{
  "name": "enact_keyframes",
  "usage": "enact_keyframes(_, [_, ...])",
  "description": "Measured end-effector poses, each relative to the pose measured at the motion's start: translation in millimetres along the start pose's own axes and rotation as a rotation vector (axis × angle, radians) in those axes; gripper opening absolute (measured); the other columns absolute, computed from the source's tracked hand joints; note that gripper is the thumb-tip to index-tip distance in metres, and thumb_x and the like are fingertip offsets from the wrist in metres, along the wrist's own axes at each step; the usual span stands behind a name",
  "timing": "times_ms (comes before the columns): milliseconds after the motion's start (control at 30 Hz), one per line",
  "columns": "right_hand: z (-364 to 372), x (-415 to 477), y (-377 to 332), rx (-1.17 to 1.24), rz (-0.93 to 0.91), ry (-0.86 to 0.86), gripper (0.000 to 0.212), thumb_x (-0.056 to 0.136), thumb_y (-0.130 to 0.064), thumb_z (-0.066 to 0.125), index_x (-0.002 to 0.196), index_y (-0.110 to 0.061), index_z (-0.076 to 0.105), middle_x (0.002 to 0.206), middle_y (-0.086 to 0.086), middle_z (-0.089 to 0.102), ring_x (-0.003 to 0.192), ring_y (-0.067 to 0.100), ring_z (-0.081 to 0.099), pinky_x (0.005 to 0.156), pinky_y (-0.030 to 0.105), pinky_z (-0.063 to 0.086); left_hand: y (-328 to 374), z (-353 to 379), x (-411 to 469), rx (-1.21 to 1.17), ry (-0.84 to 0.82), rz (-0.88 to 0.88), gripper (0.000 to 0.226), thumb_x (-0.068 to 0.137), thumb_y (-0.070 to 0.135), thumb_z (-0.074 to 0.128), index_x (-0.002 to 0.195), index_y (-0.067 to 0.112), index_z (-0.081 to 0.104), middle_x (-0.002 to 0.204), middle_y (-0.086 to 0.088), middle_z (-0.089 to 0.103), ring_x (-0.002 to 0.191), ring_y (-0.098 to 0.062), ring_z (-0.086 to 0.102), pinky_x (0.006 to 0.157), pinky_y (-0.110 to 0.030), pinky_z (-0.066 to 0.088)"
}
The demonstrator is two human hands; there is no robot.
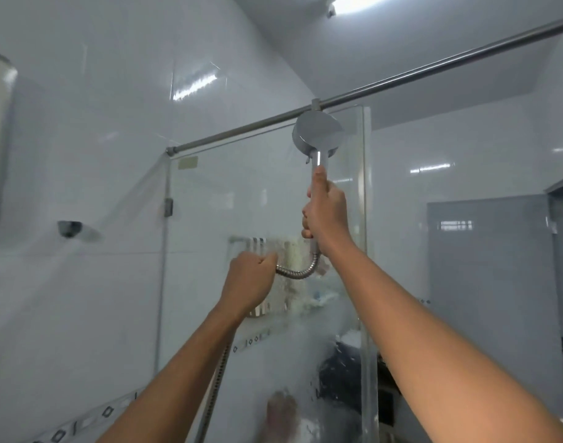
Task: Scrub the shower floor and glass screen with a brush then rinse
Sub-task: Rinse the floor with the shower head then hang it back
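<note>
A chrome hand shower head is raised near the top of the wet glass screen, its round face turned toward the glass. My right hand grips its handle, thumb pointing up along it. My left hand is lower and to the left, fist curled round the metal hose, which bends from the handle into that fist and then hangs down past my left forearm. Water streaks and droplets cover the lower glass. No brush is visible, and the shower floor is out of view.
A steel support bar runs diagonally above the screen's top edge. White tiled walls stand at the left, with a small chrome fitting on them. A grey door shows at the right, beyond the screen's free edge.
</note>
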State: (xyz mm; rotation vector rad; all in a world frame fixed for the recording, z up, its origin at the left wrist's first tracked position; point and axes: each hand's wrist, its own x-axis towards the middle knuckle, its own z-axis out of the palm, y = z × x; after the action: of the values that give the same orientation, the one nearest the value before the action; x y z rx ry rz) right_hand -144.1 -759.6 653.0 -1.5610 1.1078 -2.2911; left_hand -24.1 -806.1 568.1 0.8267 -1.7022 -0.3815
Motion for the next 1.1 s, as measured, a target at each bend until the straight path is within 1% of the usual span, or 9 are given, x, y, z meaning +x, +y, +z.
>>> enact_keyframes(67, [13.0, 5.8, 3.4, 0.022, 0.019, -0.018, 0.048, 0.1, -0.06, 0.035, 0.08, -0.016, 0.042, 0.056, 0.002, 0.039, 0.039, 0.013, 0.033, 0.038, 0.023, 0.029, -8.9, -6.5, 7.8, -0.007, 0.014, -0.005, 0.047, 0.092, 0.024, 0.051, 0.05, 0.015, 0.034, 0.045, 0.003, 0.032, 0.037, -0.009, 0.025, 0.043, -0.026, 0.021])
enact_keyframes(133, [29.0, 10.7, 10.6, 0.001, 0.026, -0.056, 0.048, 0.1, -0.059, 0.034, 0.08, -0.016, 0.042, 0.056, 0.002, 0.039, 0.039, 0.013, 0.033, 0.038, 0.022, 0.03, -21.0, -12.2, 13.6, -0.009, 0.024, -0.017, 0.048, 0.092, 0.024, 0.051, 0.049, 0.015, 0.033, 0.044, 0.004, 0.032, 0.036, -0.009, 0.025, 0.045, -0.026, 0.022])
enact_keyframes(233, [55.1, 15.3, 23.0, -0.047, 0.014, -0.088, 0.05, 0.1, -0.06, 0.032, 0.079, -0.017, 0.043, 0.056, 0.003, 0.039, 0.039, 0.013, 0.035, 0.037, 0.021, 0.032, -41.0, -21.3, 21.7, 0.005, 0.046, -0.056, 0.045, 0.092, 0.026, 0.051, 0.051, 0.013, 0.037, 0.047, 0.0, 0.036, 0.041, -0.014, 0.03, 0.048, -0.027, 0.025])
enact_keyframes(367, [86.4, 23.1, 35.0, 0.007, 0.019, -0.075, 0.05, 0.101, -0.059, 0.033, 0.077, -0.016, 0.041, 0.057, 0.004, 0.038, 0.04, 0.014, 0.033, 0.038, 0.021, 0.03, -62.3, -40.5, 36.3, -0.004, 0.073, -0.085, 0.041, 0.091, 0.025, 0.05, 0.054, 0.011, 0.041, 0.051, -0.003, 0.04, 0.044, -0.016, 0.033, 0.049, -0.028, 0.027])
enact_keyframes(500, [115.3, 33.0, 38.9, 0.067, 0.003, -0.051, 0.05, 0.101, -0.059, 0.033, 0.079, -0.015, 0.04, 0.059, 0.006, 0.036, 0.042, 0.015, 0.031, 0.039, 0.023, 0.028, -76.2, -61.0, 54.4, -0.001, 0.08, -0.086, 0.039, 0.091, 0.025, 0.049, 0.056, 0.011, 0.04, 0.053, -0.003, 0.039, 0.045, -0.016, 0.031, 0.048, -0.028, 0.026])
enact_keyframes(600, [141.2, 41.5, 40.9, 0.092, -0.01, -0.032, 0.051, 0.1, -0.06, 0.033, 0.08, -0.014, 0.04, 0.057, 0.003, 0.034, 0.042, 0.015, 0.031, 0.038, 0.022, 0.03, -88.1, -77.1, 72.6, -0.036, 0.096, -0.115, 0.035, 0.091, 0.027, 0.047, 0.06, 0.011, 0.042, 0.056, -0.003, 0.038, 0.047, -0.016, 0.03, 0.049, -0.027, 0.026])
enact_keyframes(833, [192.1, 53.9, 58.0, 0.101, -0.002, -0.071, 0.051, 0.1, -0.062, 0.033, 0.077, -0.016, 0.039, 0.055, 0.001, 0.034, 0.04, 0.013, 0.031, 0.038, 0.023, 0.031, -117.4, -101.4, 98.1, -0.039, 0.132, -0.139, 0.032, 0.089, 0.026, 0.047, 0.062, 0.01, 0.039, 0.059, -0.004, 0.038, 0.051, -0.018, 0.029, 0.051, -0.03, 0.027])
enact_keyframes(1000, [222.7, 59.3, 73.9, 0.067, 0.022, -0.078, 0.052, 0.1, -0.06, 0.032, 0.076, -0.015, 0.041, 0.057, 0.002, 0.039, 0.04, 0.015, 0.035, 0.036, 0.023, 0.033, -144.1, -110.5, 105.1, -0.045, 0.137, -0.168, 0.034, 0.09, 0.024, 0.046, 0.06, 0.011, 0.036, 0.055, -0.002, 0.034, 0.049, -0.017, 0.028, 0.052, -0.03, 0.027])
enact_keyframes(1100, [232.5, 53.2, 88.2, 0.051, 0.052, -0.111, 0.051, 0.101, -0.059, 0.032, 0.078, -0.014, 0.041, 0.058, 0.004, 0.038, 0.041, 0.016, 0.034, 0.037, 0.023, 0.033, -158.6, -115.6, 103.8, -0.008, 0.127, -0.169, 0.037, 0.09, 0.025, 0.046, 0.059, 0.012, 0.034, 0.053, 0.0, 0.032, 0.048, -0.017, 0.027, 0.052, -0.029, 0.025])
